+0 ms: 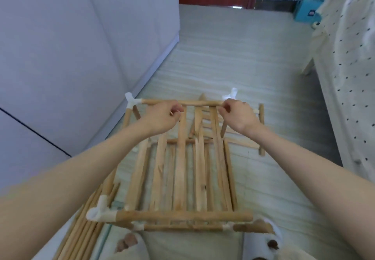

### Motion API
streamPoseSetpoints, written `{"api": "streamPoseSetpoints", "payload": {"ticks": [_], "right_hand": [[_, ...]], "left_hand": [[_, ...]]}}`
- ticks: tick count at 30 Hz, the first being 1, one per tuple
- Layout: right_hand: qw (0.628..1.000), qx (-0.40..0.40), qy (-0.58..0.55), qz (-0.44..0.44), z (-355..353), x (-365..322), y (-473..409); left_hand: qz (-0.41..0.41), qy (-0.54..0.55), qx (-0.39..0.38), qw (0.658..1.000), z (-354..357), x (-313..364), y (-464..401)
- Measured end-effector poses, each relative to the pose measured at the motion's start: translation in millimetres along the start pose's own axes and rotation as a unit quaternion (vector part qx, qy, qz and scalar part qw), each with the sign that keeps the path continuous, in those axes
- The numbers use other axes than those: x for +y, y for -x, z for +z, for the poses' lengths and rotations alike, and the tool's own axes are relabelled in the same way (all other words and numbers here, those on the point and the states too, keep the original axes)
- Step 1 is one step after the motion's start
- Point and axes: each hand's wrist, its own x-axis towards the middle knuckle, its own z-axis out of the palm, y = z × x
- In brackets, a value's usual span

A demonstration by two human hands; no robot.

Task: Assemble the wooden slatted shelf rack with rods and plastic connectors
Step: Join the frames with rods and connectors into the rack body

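— Where are your arms?

— Both reach straight out ahead of me, forearms bare, wrists level.

— And the hands?

— My left hand (162,115) has its fingers curled in, thumb meeting the fingertips. My right hand (236,113) mirrors it, fingers (226,107) bent tight, knuckles up.

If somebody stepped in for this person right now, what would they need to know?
Left hand and right hand are both curled over the far top rod of the rack, which stands on the floor.
Done: slatted shelf in place; white connectors on the far corners and the near left corner.
Left: the near top rod's right end looks bare, with no connector visible. Spare rods lie on the floor at left, more wooden pieces behind the rack.
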Motion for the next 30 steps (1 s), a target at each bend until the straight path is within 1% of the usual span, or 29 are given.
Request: {"api": "streamPoseSetpoints", "payload": {"ticks": [3,5,6,8,10,12,13,15,19,24,27,30], "right_hand": [[0.987,0.08,-0.091,0.108,2,34,-32],[0.975,0.113,-0.135,0.137,5,51,-56],[0.972,0.11,-0.157,0.14,8,57,-68],[0.959,0.075,-0.233,0.141,15,65,-92],[0.945,0.04,-0.298,0.126,24,73,-109],[0.951,0.031,-0.293,0.095,32,81,-116],[0.955,0.036,-0.284,0.082,36,85,-117],[0.961,0.053,-0.263,0.061,40,93,-116],[0.966,0.078,-0.243,0.045,39,100,-113],[0.963,0.083,-0.252,0.048,39,103,-111],[0.962,0.072,-0.26,0.032,42,109,-102],[0.961,0.062,-0.27,0.019,45,109,-97]], "left_hand": [[0.008,-0.01,-0.01,1.0,33,15,-51],[0.024,-0.035,-0.008,0.999,54,20,-84],[0.029,-0.045,-0.005,0.999,65,21,-99],[0.029,-0.053,-0.015,0.998,86,24,-127],[0.033,-0.047,-0.054,0.997,103,27,-149],[0.049,-0.05,-0.085,0.994,116,30,-163],[0.055,-0.053,-0.087,0.993,121,30,-167],[0.055,-0.069,-0.075,0.993,128,31,-171],[0.091,-0.173,-0.034,0.98,136,33,-170],[0.105,-0.206,-0.006,0.973,136,34,-163],[0.11,-0.175,0.016,0.978,125,32,-166],[0.099,-0.124,-0.026,0.987,114,30,-171]]}}
